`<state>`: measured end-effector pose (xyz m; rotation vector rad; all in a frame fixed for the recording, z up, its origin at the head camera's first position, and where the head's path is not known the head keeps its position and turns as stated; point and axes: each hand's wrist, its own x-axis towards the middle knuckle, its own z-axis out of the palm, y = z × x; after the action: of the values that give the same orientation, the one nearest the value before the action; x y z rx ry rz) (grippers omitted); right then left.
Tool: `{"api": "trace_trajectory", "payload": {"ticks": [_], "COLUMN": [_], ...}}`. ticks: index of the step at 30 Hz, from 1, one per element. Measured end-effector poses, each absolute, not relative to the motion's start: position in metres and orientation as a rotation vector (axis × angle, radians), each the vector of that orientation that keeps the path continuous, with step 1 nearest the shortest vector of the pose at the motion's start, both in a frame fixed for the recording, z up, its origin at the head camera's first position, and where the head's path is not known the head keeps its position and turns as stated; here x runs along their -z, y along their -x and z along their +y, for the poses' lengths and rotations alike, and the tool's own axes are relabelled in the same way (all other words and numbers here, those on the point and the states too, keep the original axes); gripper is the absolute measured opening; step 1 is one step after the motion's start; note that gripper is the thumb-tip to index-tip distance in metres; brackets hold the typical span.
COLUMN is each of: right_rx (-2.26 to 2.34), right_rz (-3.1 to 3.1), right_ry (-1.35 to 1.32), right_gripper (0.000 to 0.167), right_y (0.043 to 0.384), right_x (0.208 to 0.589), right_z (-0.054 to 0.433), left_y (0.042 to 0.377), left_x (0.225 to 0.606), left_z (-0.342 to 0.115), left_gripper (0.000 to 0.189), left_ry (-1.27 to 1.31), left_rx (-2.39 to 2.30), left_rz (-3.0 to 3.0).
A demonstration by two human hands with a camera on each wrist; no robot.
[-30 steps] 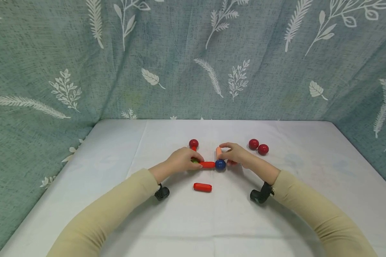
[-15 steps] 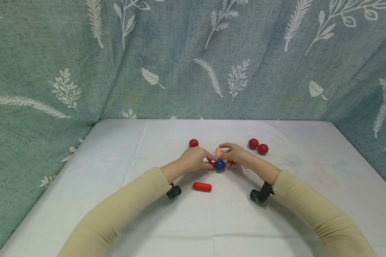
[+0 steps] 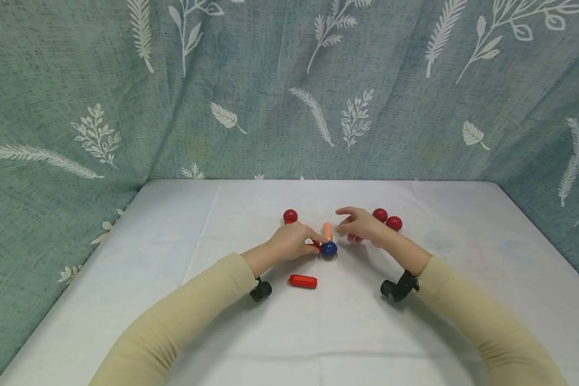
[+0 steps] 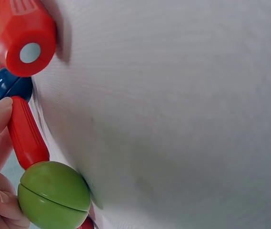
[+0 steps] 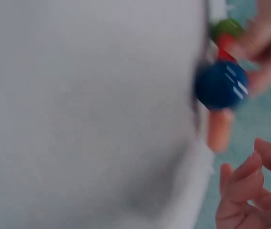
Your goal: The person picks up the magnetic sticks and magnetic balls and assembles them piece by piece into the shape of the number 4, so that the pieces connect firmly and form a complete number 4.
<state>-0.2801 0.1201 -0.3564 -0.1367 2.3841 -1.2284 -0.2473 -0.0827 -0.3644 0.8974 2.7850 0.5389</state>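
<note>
My left hand (image 3: 290, 240) pinches a red toy rod (image 4: 26, 133) close to its blue-ball end. The blue ball (image 3: 329, 249) joins that rod, and a green ball (image 4: 54, 195) sits at the rod's other end, hidden by the hand in the head view. An orange rod (image 3: 328, 231) extends back from the blue ball. To the right of the orange rod, my right hand (image 3: 364, 224) hovers with relaxed fingers and holds nothing. In the right wrist view its fingers (image 5: 242, 183) are apart from the rod.
Behind the left hand is a red ball (image 3: 290, 216). Two more red balls (image 3: 380, 215) lie beyond the right hand. A loose red rod (image 3: 303, 281) lies nearer on the white-covered table (image 3: 270, 338). A patterned green curtain (image 3: 270, 150) hangs behind.
My left hand has shifted right along the red rod, from the green ball toward the blue one. My right hand has let go of the orange rod and moved back to the right.
</note>
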Motion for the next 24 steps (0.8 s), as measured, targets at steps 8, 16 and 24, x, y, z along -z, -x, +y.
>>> {"api": "trace_trajectory", "payload": {"ticks": [8,16,24], "right_rx": [1.026,0.814,0.893], "right_rz": [2.709,2.688,2.635], "right_ry": [0.199,0.133,0.019], "right_gripper": [0.051,0.051,0.048], "right_y": [0.289,0.291,0.292], "right_x": [0.330,0.350,0.361], "right_z": [0.181,0.217,0.225], "left_y": [0.247,0.247,0.247], "left_x": [0.366,0.367,0.367], "left_z": [-0.083,-0.085,-0.082], "left_gripper": [0.033,0.034,0.035], "left_ry": [-0.882,-0.871,-0.884], "left_rx": [-0.556,-0.564,-0.574], "left_rz": [2.794,2.800,2.797]}}
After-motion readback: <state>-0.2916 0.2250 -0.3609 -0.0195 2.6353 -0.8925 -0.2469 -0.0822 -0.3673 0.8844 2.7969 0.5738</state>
